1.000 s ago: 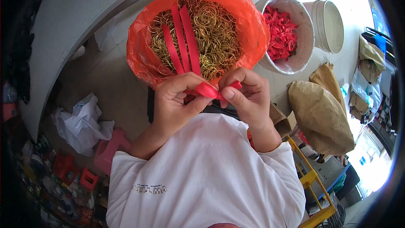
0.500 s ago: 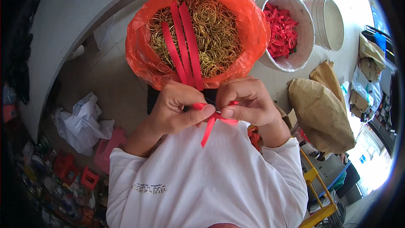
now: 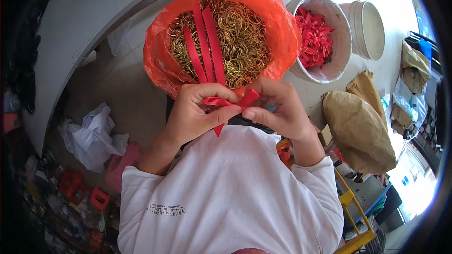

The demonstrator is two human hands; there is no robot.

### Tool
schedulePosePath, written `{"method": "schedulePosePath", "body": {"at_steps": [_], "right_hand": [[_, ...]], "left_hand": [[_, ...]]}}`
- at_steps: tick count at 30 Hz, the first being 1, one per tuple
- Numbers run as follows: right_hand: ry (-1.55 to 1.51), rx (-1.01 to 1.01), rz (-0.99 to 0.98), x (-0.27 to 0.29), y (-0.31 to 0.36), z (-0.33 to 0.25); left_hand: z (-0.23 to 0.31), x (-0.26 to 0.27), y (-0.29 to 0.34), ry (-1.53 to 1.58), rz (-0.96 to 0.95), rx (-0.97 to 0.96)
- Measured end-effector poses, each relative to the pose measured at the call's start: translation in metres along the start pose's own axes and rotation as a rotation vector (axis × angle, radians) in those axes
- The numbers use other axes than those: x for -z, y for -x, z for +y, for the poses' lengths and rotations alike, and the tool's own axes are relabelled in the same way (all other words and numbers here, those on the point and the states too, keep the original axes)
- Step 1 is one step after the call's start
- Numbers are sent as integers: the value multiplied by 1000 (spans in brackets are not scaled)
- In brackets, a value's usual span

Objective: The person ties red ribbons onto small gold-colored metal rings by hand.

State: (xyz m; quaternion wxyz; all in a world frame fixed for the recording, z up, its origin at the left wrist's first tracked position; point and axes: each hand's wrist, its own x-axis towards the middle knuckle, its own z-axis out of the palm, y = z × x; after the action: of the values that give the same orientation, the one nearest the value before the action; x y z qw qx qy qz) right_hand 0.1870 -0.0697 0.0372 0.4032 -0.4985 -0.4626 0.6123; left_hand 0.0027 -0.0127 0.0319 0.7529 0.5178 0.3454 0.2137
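Between my two hands is a red ribbon [image 3: 218,102] shaped into a bow, with one pointed tail hanging toward my shirt. My left hand [image 3: 197,110] pinches the bow near its middle, thumb against the fingers. My right hand [image 3: 278,108] is closed on the bow's right side with thumb and forefinger. The knot itself is partly hidden by the thumbs. Just beyond lie several flat red ribbon strips [image 3: 214,42], their near ends behind my left hand. They rest across an orange plastic-lined container [image 3: 157,51] filled with thin gold-coloured rings [image 3: 245,37].
Right of the container stands a white lined bucket [image 3: 341,42] holding red ribbon bows [image 3: 314,37], with an empty-looking pale bucket [image 3: 372,30] beside it. Brown paper sacks [image 3: 358,131] lie at right. A crumpled white bag [image 3: 94,136] and red stools [image 3: 73,186] are at left.
Both hands have moved slightly away from my chest with the ribbon. The bow's loops now stand up and spread wider, and its tail has shifted left and shows shorter.
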Motion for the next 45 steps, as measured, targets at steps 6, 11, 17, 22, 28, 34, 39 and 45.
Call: {"method": "schedulePosePath", "body": {"at_steps": [6,11,17,22,28,34,39,45], "right_hand": [[-336,-53,135,-32,17,18],[33,74,293,-18,14,9],[539,176,1081,69,36,10],[1360,-87,1070,108,36,11],[1110,245,853,55,2,9],[532,378,404,-8,-34,-1],[326,319,263,-30,-52,2],[256,229,262,-25,-49,7]], "left_hand": [[-13,-15,4,438,141,70],[-18,-7,2,45,-51,-6],[-13,23,-4,-316,444,-360],[-3,37,-15,-898,606,-82],[-5,31,-33,-1203,607,-137],[4,28,-24,-546,466,-296],[5,24,-21,-467,451,-406],[6,22,-20,-277,481,-367]]}}
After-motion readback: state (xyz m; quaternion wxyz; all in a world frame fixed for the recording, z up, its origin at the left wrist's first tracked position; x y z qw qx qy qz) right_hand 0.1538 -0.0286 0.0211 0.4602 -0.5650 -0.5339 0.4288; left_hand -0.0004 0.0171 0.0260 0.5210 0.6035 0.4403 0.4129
